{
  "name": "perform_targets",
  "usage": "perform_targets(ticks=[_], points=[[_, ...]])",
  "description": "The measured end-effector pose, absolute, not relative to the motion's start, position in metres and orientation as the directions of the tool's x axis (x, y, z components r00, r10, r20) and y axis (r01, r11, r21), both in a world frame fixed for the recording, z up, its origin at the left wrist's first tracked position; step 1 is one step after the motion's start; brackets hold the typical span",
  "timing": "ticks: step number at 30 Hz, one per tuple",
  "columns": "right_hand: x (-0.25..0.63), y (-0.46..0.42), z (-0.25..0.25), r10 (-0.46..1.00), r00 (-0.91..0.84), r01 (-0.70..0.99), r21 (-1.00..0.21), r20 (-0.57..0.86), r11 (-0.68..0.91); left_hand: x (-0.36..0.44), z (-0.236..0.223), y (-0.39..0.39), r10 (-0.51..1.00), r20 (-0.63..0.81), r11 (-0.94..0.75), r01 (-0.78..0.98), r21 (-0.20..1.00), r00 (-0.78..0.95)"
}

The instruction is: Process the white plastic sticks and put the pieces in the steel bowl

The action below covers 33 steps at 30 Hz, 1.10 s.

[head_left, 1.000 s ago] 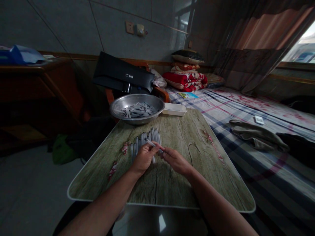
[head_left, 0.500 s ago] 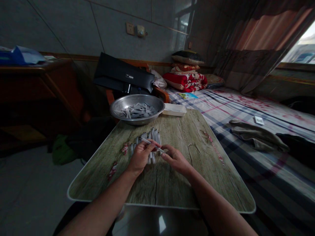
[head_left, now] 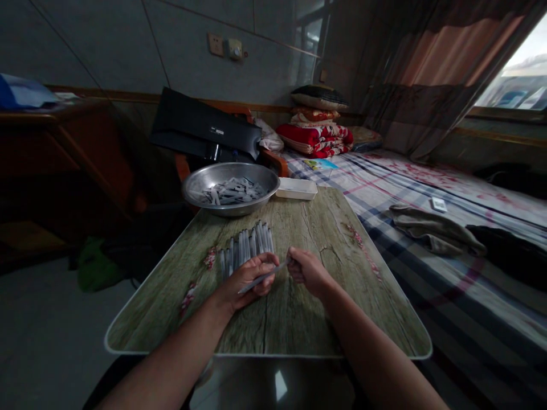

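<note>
Black-backed, the monitor [head_left: 183, 122] is marked by a small pale label [head_left: 216, 131] whose lettering is too small to be read. A white, card-like item [head_left: 438, 204] on the bed [head_left: 367, 193] is printed with a dark patch, and a blue, green and yellow leaflet [head_left: 319, 164] is laid near the bed's corner; no words can be made out on either.

Above the wood-patterned table [head_left: 311, 228], a slender translucent tube [head_left: 258, 280] is held aslant between both hands. Its far end is gripped by the right hand [head_left: 308, 272], whose fingers are tightly curled. Its length is laid across the left hand [head_left: 250, 279], which is half curled; whether it is pinched there cannot be told. Beyond the left hand, similar tubes [head_left: 248, 244] are lined up side by side. Many loose pieces [head_left: 233, 192] are contained in the steel basin [head_left: 226, 210], beside which a white tray [head_left: 296, 195] is set.
</note>
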State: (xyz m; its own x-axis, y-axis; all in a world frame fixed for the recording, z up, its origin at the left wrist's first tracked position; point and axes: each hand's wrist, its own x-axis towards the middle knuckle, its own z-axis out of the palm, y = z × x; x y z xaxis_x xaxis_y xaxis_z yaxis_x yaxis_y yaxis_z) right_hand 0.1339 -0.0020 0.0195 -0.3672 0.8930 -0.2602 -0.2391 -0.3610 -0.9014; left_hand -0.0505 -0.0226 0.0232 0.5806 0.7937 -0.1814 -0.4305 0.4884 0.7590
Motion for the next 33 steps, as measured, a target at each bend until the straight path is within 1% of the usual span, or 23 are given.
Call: perform_targets(ticks=[3, 6, 8, 11, 13, 16, 18, 22, 25, 28, 30, 33], points=[[0.132, -0.003, 0.018, 0.909, -0.345, -0.178, -0.934, -0.234, -0.308, -0.050, 0.022, -0.022, 0.816, -0.172, 0.474, -0.470, 0.745, 0.552], [0.132, -0.002, 0.016, 0.939, -0.270, -0.173, -0.949, -0.213, -0.265, -0.048, 0.023, -0.022, 0.877, -0.149, 0.399, -0.516, 0.758, 0.458], [0.133, -0.001, 0.014, 0.953, -0.223, -0.175, -0.953, -0.206, -0.247, -0.047, 0.024, -0.023, 0.909, -0.133, 0.329, -0.482, 0.812, 0.396], [0.132, 0.000, 0.013, 0.952, -0.222, -0.157, -0.956, -0.211, -0.249, -0.044, 0.024, -0.025, 0.956, -0.095, 0.200, -0.380, 0.903, 0.278], [0.131, 0.000, 0.012, 0.949, -0.238, -0.138, -0.960, -0.206, -0.243, -0.041, 0.024, -0.024, 0.982, -0.074, 0.130, -0.345, 0.930, 0.172], [0.129, 0.000, 0.010, 0.951, -0.253, -0.099, -0.973, -0.176, -0.207, -0.038, 0.022, -0.022, 0.996, -0.071, 0.087, -0.351, 0.932, 0.061], [0.128, 0.000, 0.008, 0.960, -0.249, -0.056, -0.987, -0.130, -0.148, -0.037, 0.021, -0.021, 0.996, -0.080, 0.085, -0.363, 0.928, 0.028], [0.127, -0.001, 0.005, 0.979, -0.202, 0.082, -0.996, 0.023, 0.040, -0.036, 0.020, -0.021, 0.996, -0.088, 0.078, -0.400, 0.913, -0.005], [0.128, -0.003, 0.007, 0.975, -0.189, 0.197, -0.968, 0.120, 0.157, -0.037, 0.020, -0.021, 0.996, -0.093, 0.078, -0.430, 0.900, -0.013], [0.129, -0.006, 0.013, 0.959, -0.197, 0.259, -0.933, 0.202, 0.250, -0.037, 0.020, -0.021, 0.995, -0.102, 0.083, -0.451, 0.889, -0.018], [0.130, -0.007, 0.016, 0.949, -0.220, 0.240, -0.930, 0.226, 0.277, -0.038, 0.020, -0.020, 0.994, -0.104, 0.081, -0.461, 0.884, -0.025], [0.130, -0.007, 0.017, 0.945, -0.252, 0.085, -0.968, 0.210, 0.237, -0.038, 0.020, -0.020, 0.994, -0.108, 0.083, -0.458, 0.885, -0.030]])
